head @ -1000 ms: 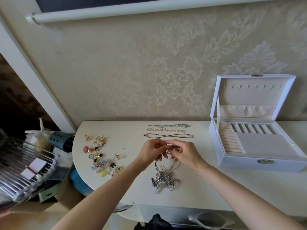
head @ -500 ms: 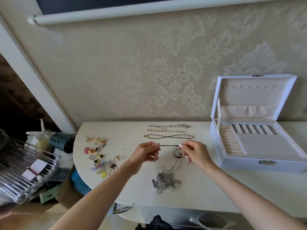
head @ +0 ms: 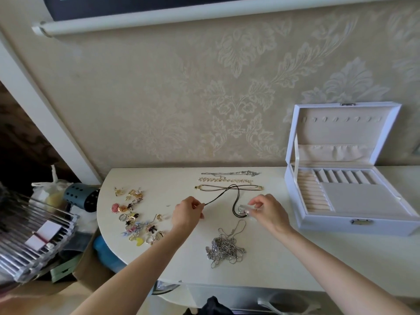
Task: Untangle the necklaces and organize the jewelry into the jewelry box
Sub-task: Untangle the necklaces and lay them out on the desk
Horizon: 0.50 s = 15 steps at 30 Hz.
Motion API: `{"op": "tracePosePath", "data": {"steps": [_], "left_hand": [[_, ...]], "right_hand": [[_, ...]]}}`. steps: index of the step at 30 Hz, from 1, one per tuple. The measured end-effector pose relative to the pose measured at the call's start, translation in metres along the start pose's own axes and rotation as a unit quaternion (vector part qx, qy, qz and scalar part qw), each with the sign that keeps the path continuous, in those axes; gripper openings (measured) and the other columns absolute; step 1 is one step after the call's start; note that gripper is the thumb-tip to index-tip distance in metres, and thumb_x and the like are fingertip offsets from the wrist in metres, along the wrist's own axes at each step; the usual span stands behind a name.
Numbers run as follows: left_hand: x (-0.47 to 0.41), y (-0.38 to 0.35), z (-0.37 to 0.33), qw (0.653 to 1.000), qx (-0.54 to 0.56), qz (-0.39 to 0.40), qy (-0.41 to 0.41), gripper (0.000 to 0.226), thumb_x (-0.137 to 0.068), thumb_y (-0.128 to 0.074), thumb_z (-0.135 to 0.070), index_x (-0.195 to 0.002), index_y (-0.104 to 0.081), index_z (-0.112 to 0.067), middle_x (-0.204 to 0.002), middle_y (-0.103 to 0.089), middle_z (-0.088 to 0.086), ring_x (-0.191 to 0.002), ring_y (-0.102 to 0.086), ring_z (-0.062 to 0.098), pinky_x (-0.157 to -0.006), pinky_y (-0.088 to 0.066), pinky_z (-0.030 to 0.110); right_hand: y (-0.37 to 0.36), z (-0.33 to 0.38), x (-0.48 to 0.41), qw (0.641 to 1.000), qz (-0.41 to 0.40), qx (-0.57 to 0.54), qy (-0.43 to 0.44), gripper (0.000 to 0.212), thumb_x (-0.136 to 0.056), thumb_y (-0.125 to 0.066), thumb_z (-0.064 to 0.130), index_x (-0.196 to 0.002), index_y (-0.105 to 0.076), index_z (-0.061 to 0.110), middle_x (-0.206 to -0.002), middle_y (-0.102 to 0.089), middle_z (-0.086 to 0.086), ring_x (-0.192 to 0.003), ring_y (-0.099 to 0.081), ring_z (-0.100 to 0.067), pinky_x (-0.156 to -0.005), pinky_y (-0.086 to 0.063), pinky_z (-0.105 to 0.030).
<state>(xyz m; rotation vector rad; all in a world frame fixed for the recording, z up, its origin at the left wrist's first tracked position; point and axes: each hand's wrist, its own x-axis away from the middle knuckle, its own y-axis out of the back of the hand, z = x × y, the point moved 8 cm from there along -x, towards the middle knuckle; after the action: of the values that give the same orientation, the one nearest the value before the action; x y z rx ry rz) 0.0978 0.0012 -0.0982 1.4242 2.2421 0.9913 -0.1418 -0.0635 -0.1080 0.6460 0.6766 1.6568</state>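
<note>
A black cord necklace [head: 229,191] stretches between my hands above the white table [head: 295,264]. My left hand [head: 187,213] pinches its left end. My right hand [head: 267,210] pinches its silver pendant [head: 242,209], where the cord loops. A tangled heap of silver chains [head: 225,247] lies in front of my hands. Three necklaces lie straight in rows at the back: a silver one [head: 230,173], a gold chain [head: 225,179], and a dark cord with gold ends [head: 252,188]. The white jewelry box [head: 354,223] stands open at the right, its compartments bare.
A scatter of earrings, rings and small charms [head: 134,214] covers the table's left part. Past the table's left edge sit a dark perforated holder [head: 80,197], a metal rack [head: 29,237] and boxes. A patterned wall rises right behind the table.
My hands have drawn apart from above the silver heap, pulling the black cord necklace free and stretching it out; its cord now reaches back over the laid-out necklaces.
</note>
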Motion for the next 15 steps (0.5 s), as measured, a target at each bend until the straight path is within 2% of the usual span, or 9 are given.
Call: {"op": "tracePosePath", "data": {"steps": [2,5,8,11,13,15], "left_hand": [[0.001,-0.006,0.000,0.995,-0.100,0.020,-0.007,0.018,-0.092,-0.056,-0.035,-0.084,-0.059,-0.019,-0.076,-0.068,-0.005,-0.075,-0.061,0.018,-0.057,-0.040,0.024],[0.003,-0.017,-0.002,0.988,-0.144,0.056,-0.024,0.021,-0.089,-0.057,-0.041,-0.080,-0.056,-0.022,-0.090,-0.067,0.000,-0.083,-0.059,0.021,-0.061,-0.036,0.025],[0.005,-0.024,-0.005,0.979,-0.172,0.091,-0.054,0.018,-0.087,-0.061,-0.042,-0.086,-0.063,-0.024,-0.097,-0.066,-0.004,-0.090,-0.057,0.016,-0.070,-0.040,0.025],[0.004,-0.024,-0.020,0.969,-0.187,0.074,-0.145,0.023,-0.084,-0.066,-0.038,-0.102,-0.065,-0.023,-0.108,-0.059,-0.003,-0.100,-0.052,0.014,-0.086,-0.045,0.031],[0.009,-0.015,-0.041,0.969,-0.116,0.019,-0.219,0.028,-0.084,-0.068,-0.030,-0.110,-0.062,-0.020,-0.113,-0.055,-0.002,-0.096,-0.050,0.012,-0.081,-0.044,0.025],[0.019,-0.005,-0.067,0.958,-0.028,-0.019,-0.286,0.028,-0.087,-0.065,-0.028,-0.113,-0.060,-0.017,-0.112,-0.056,-0.004,-0.087,-0.052,0.007,-0.071,-0.043,0.022]], "right_hand": [[-0.008,-0.001,0.001,0.997,0.028,0.065,0.003,0.023,-0.077,-0.071,0.039,-0.096,-0.064,0.028,-0.101,-0.052,0.008,-0.095,-0.056,-0.012,-0.074,-0.041,-0.026],[-0.008,0.002,0.001,0.997,0.011,0.074,0.015,0.019,-0.076,-0.071,0.033,-0.092,-0.063,0.026,-0.100,-0.056,0.008,-0.097,-0.055,-0.015,-0.076,-0.043,-0.028],[-0.002,0.006,-0.002,0.996,-0.005,-0.092,0.017,0.017,-0.073,-0.075,0.023,-0.080,-0.061,0.025,-0.085,-0.065,0.009,-0.088,-0.059,-0.014,-0.072,-0.044,-0.026],[0.006,0.021,-0.001,0.963,0.016,-0.267,0.018,0.017,-0.076,-0.074,0.010,-0.085,-0.061,0.016,-0.089,-0.067,0.003,-0.086,-0.060,-0.008,-0.075,-0.042,-0.017],[0.007,0.032,-0.001,0.950,0.036,-0.308,0.030,0.018,-0.077,-0.073,0.008,-0.088,-0.060,0.015,-0.092,-0.068,0.000,-0.087,-0.060,-0.009,-0.080,-0.044,-0.022],[0.007,0.043,-0.001,0.947,0.049,-0.313,0.047,0.019,-0.077,-0.073,0.007,-0.087,-0.059,0.016,-0.086,-0.068,-0.001,-0.079,-0.057,-0.011,-0.077,-0.044,-0.026]]}}
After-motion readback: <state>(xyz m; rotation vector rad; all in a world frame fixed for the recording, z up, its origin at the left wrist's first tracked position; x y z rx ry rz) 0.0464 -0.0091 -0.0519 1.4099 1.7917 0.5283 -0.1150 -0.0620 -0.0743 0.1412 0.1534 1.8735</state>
